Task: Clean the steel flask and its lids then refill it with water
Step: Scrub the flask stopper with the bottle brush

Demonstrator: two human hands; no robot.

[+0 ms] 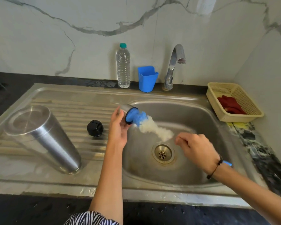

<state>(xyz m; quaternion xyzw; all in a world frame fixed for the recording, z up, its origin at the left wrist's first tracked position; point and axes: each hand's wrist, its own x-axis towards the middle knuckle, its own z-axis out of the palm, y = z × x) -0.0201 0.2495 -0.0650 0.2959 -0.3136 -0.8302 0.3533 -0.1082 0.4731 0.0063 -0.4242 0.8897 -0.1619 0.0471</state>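
White marble-look wall (88, 21) with grey veins behind a black stone desk (19, 82). Curved chrome tap (173, 67) at wall's foot. Just left, blue plastic cup (147, 78), clear water bottle (123, 65). Right, cream mesh basket (217, 90).

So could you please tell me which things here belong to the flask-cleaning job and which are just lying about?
In the job:
steel flask, upside down on the drainboard
black lid
steel lid in left hand
bottle brush held by right hand
tap

Lying about:
plastic water bottle
blue holder
cream basket with red cloth
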